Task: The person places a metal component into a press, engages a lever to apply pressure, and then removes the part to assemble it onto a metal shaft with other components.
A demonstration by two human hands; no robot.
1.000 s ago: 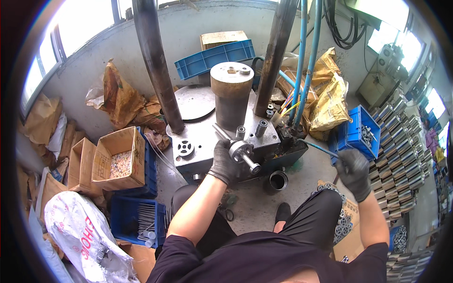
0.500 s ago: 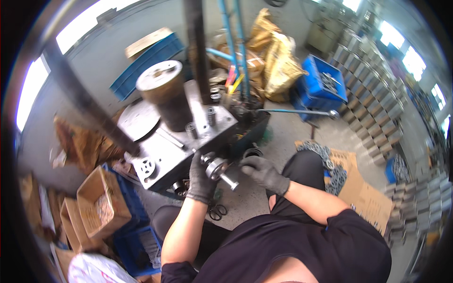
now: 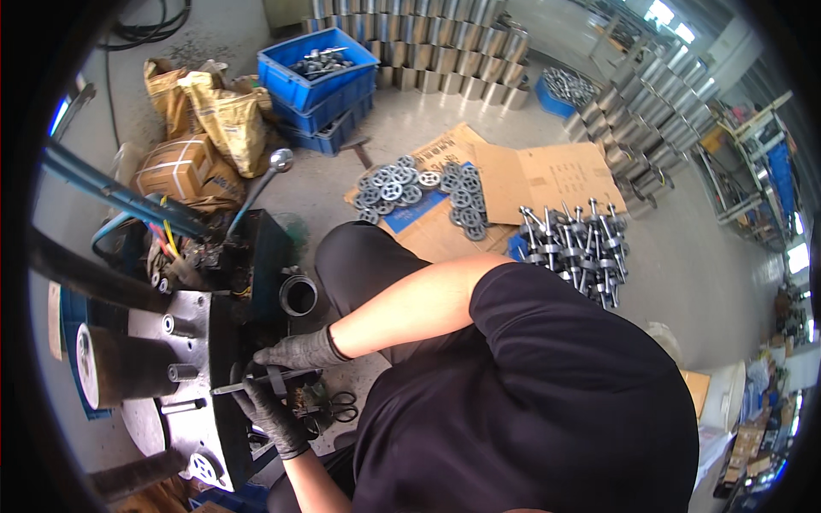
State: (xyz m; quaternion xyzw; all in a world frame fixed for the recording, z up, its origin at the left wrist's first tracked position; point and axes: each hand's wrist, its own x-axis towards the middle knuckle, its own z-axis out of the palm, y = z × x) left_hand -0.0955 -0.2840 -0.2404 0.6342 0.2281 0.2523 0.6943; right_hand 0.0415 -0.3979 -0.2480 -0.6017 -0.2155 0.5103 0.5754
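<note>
A slim metal shaft with a thick ring around it lies crosswise between my hands, beside the press table. My left hand, in a dark grey glove, grips it from below. My right hand, gloved alike, closes on it from the upper side; its fingertips are partly hidden. Left of the hands is the steel press table, with upright sleeves, a large cylinder and a spoked metal disc on it. Black-handled scissors lie on the floor beside my left hand.
A ball-ended lever juts out above the table. An open round can stands nearby. Spoked discs and several finished-looking shafts lie on cardboard. Blue crates and stacked metal cylinders stand farther back.
The view has swung right, bringing the shafts on the cardboard into sight. My right hand, apart from the shaft before, is now on it. My left hand keeps its hold.
</note>
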